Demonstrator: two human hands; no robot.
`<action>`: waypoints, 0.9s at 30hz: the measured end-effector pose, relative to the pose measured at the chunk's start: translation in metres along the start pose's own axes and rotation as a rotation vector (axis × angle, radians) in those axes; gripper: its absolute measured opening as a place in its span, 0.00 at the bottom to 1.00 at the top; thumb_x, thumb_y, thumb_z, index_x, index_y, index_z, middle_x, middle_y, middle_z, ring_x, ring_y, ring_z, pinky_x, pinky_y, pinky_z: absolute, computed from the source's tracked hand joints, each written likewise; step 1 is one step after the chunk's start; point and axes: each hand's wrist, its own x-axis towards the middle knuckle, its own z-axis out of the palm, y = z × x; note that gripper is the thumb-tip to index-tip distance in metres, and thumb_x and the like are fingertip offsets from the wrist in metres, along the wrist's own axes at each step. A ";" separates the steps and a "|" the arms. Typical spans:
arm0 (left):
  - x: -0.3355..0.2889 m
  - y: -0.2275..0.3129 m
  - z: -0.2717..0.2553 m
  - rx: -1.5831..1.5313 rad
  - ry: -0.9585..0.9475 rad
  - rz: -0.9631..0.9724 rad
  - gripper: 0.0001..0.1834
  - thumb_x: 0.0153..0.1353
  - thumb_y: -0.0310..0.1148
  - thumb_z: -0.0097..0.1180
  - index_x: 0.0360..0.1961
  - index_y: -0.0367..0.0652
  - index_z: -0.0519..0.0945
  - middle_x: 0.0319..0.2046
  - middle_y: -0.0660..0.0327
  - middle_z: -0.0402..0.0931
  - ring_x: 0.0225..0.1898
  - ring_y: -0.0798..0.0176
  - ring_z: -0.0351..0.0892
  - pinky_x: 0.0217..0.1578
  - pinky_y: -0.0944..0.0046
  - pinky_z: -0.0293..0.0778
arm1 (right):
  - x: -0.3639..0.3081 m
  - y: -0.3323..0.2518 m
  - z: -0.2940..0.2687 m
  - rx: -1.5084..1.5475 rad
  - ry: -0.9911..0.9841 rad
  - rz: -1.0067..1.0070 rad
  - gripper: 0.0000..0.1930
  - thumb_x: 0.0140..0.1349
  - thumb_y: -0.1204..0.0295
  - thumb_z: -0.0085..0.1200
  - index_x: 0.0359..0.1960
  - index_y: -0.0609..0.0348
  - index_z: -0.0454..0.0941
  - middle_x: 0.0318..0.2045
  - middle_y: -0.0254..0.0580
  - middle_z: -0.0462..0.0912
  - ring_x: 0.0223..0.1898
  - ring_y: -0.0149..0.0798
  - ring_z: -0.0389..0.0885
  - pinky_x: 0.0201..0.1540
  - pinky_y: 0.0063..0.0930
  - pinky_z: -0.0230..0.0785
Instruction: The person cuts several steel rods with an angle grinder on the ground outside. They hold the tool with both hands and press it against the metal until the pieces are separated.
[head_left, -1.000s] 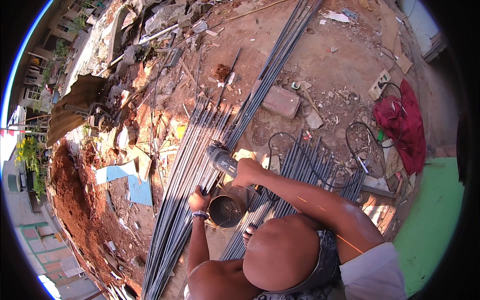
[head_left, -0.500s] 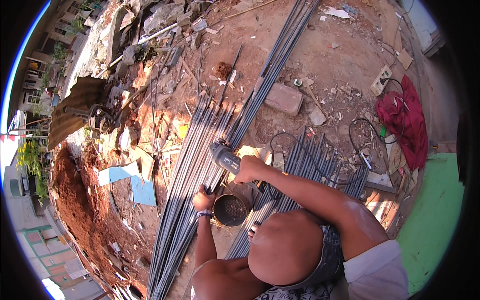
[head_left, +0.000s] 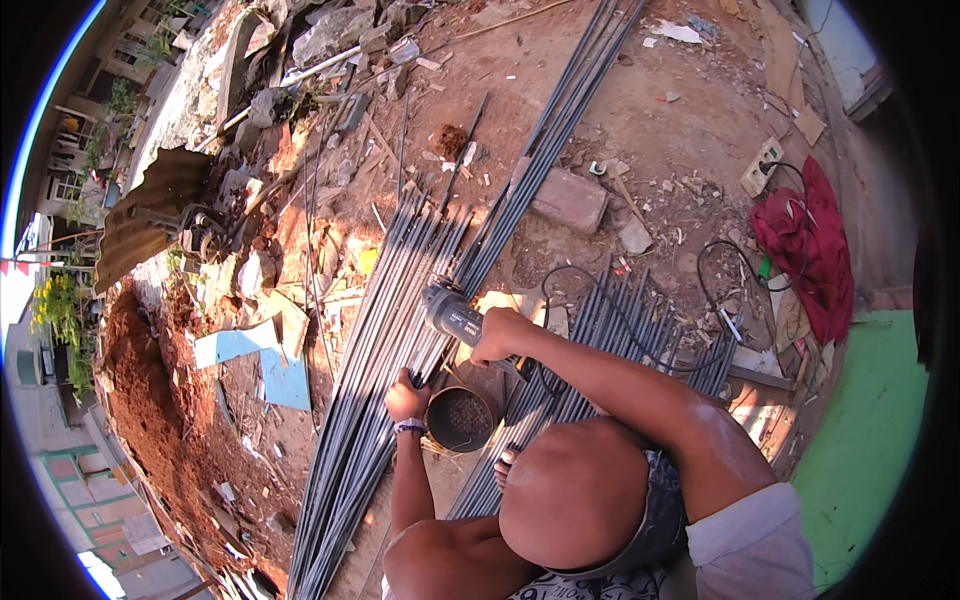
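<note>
My right hand (head_left: pixel 500 337) is wrapped round the body of a dark angle grinder (head_left: pixel 455 315). The grinder's head rests over or against the long steel rebars; the exact contact of its disc is hidden. My left hand (head_left: pixel 407 398) is closed on the rebars (head_left: pixel 385 330) just nearer to me, beside a round metal can (head_left: pixel 462 418) with an open top. A thin bundle of longer rebars (head_left: pixel 560 130) runs up and away past the grinder. More shorter bars (head_left: pixel 625 320) lie to the right, under my right forearm. My bent knee (head_left: pixel 570 495) covers part of them.
The black power cord (head_left: pixel 715 275) loops right toward a white socket strip (head_left: pixel 762 166) near a dark red cloth (head_left: pixel 808 245). A brick-like block (head_left: pixel 568 197) lies under the far bars. Rubble (head_left: pixel 330 40), a rusty corrugated sheet (head_left: pixel 155 210) and blue board pieces (head_left: pixel 285 380) lie to the left.
Hardly anything differs. The view has shifted very slightly; my hands, the grinder and the rebars keep nearly the same places.
</note>
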 end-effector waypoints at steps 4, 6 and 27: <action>-0.001 0.002 0.000 -0.025 0.049 0.011 0.19 0.44 0.39 0.61 0.38 0.43 0.76 0.24 0.45 0.81 0.28 0.40 0.82 0.33 0.44 0.78 | -0.001 0.004 0.001 0.027 0.072 -0.060 0.24 0.29 0.58 0.67 0.24 0.70 0.82 0.27 0.56 0.84 0.30 0.49 0.85 0.32 0.36 0.77; 0.000 0.000 0.002 0.005 0.054 -0.009 0.19 0.44 0.39 0.62 0.38 0.44 0.76 0.24 0.45 0.81 0.28 0.41 0.82 0.33 0.44 0.78 | 0.000 0.003 0.000 0.040 0.045 -0.051 0.24 0.29 0.59 0.67 0.23 0.70 0.82 0.27 0.56 0.84 0.30 0.49 0.85 0.32 0.37 0.77; 0.000 0.004 -0.001 -0.022 0.065 0.022 0.17 0.47 0.42 0.62 0.35 0.44 0.75 0.24 0.45 0.81 0.27 0.40 0.82 0.31 0.43 0.78 | 0.000 0.002 -0.008 -0.008 -0.046 0.030 0.28 0.31 0.62 0.70 0.37 0.67 0.83 0.38 0.54 0.85 0.40 0.49 0.86 0.42 0.37 0.79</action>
